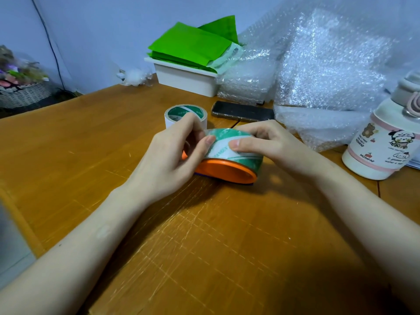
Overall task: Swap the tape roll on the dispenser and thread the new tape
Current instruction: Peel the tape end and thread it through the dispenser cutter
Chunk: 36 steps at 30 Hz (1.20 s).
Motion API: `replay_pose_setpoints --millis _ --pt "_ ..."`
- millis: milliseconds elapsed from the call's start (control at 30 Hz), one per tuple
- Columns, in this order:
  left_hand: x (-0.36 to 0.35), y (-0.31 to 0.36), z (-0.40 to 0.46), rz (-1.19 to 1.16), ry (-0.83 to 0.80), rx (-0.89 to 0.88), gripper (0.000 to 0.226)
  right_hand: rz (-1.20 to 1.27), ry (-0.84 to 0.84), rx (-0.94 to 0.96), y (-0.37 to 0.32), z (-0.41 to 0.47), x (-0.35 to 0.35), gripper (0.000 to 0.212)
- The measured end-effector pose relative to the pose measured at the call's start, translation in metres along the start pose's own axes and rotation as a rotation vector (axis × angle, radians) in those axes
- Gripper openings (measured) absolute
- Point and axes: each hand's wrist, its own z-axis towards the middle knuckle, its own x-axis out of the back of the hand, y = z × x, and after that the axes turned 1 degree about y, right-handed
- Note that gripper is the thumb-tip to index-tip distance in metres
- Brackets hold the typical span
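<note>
A scratched wooden counter (204, 258) fills most of the frame, running from the lower edge up to a pale wall. At the upper right, a big heap of bubble wrap (329, 64) leans against that wall and spills onto the wood; its right side is cut off by the frame. Left of it sits a white box (185, 81) with green sheets (191, 48) piled on top. A patterned bottle (384, 142) stands at the right edge, partly cropped. At the far left, a basket (21, 94) of blurred things is hard to make out. A dark phone (242, 111) lies flat just in front of the bubble wrap.

In the middle of the frame, both hands work on an orange dispenser (223, 170) that rests on the counter, carrying a tape roll (229, 144) printed green and white. The left hand (172, 160) curls around the dispenser's left end and hides it, thumb pressed on the tape's face. The right hand (270, 142) wraps over the roll's right side, its thumb also flat on the tape; both grips are closed on the roll. The dispenser's blade end and the tape's loose end cannot be seen. Behind the left hand's fingers, a second roll (181, 112) stands on the counter, partly covered.
</note>
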Motion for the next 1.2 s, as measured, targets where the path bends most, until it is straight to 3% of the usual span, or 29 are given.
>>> replay_pose_setpoints --millis 133,233,367,500,700,833,1067,1200 --pt "-0.0001 0.0004 -0.0009 -0.024 -0.004 -0.002 0.011 -0.019 0.010 0.000 0.0000 0.0001 -0.0002 0.028" --pt "0.0015 0.0036 -0.0006 -0.077 0.011 0.018 0.023 -0.023 0.012 0.003 -0.0005 -0.0001 -0.0008 0.029" --pt "0.0010 0.0016 -0.0014 -0.090 -0.031 0.079 0.015 -0.029 -0.002 0.000 -0.0010 -0.0006 -0.0009 0.028" --pt "-0.0002 -0.0036 -0.0016 0.019 -0.075 0.088 0.027 -0.043 0.005 0.001 -0.0004 0.0000 -0.0009 0.032" --pt "0.0006 -0.0037 -0.0003 0.108 -0.063 -0.017 0.025 -0.037 0.001 0.024 -0.0013 -0.0004 -0.0002 0.037" --pt "0.0015 -0.0005 0.0006 0.053 -0.049 -0.003 0.029 -0.029 -0.004 0.033 -0.0014 -0.0010 -0.0005 0.038" --pt "0.0052 -0.0003 0.0010 -0.242 -0.041 0.159 0.044 -0.046 0.063 0.026 0.0010 -0.0007 -0.0005 0.037" --pt "0.0064 -0.0039 0.0002 -0.260 -0.045 0.197 0.042 -0.069 0.080 0.010 0.0014 -0.0015 0.0002 0.047"
